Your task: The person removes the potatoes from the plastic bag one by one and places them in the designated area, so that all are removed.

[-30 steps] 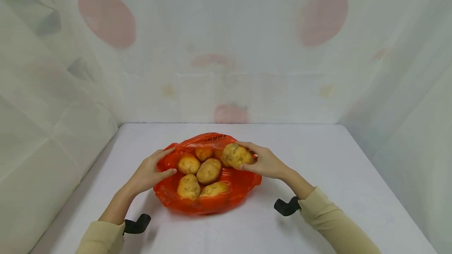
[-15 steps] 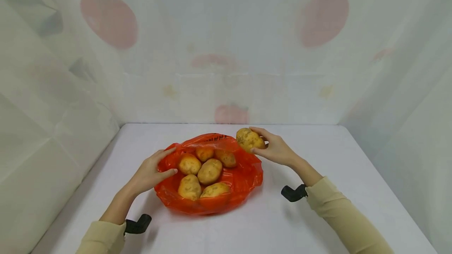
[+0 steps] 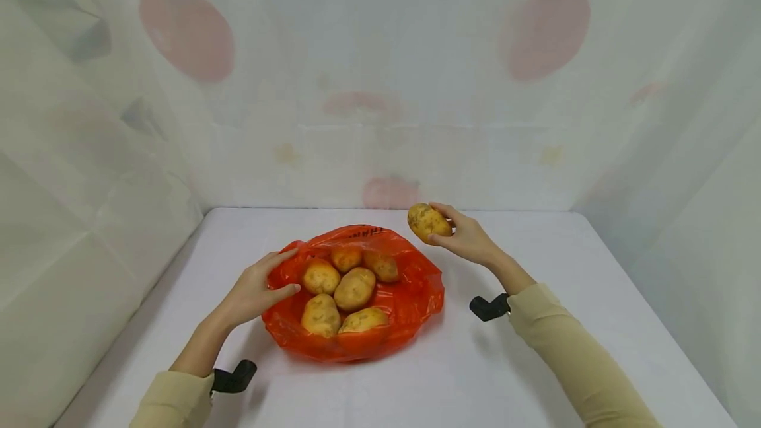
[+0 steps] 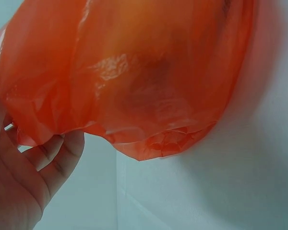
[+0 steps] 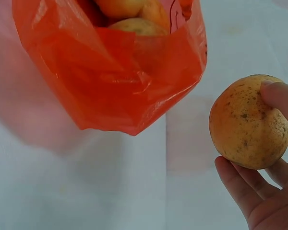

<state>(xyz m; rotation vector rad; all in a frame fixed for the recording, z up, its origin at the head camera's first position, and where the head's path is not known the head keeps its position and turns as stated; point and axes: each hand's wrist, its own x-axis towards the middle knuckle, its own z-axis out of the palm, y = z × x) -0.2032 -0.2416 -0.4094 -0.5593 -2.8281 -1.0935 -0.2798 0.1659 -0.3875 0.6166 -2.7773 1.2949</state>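
An orange-red plastic bag (image 3: pixel 410 332), its mouth spread wide, sits on the white table with several potatoes (image 3: pixel 355 289) inside. At the bag's left rim is my left hand (image 3: pixel 252 290), thumb and forefinger apart and straight against the plastic. In the left wrist view the other fingers (image 4: pixel 69 158) touch the bag's underside, partly hidden by it. My right hand (image 3: pixel 470 238) holds a single potato (image 3: pixel 425 222) between thumb and fingers, raised beyond the bag's far right rim. Dark specks mark this potato's skin in the right wrist view.
The white table (image 3: pixel 535 269) ends at a hanging white cloth (image 3: pixel 464 84) with faded red fruit prints. More pale cloth (image 3: pixel 77 236) hangs along the left side. Dark camera mounts (image 3: pixel 234 376) jut out below both wrists.
My right hand has lifted the potato up out of the bag, away and to the right. My left hand stays at the bag's left rim, and the other potatoes have not moved.
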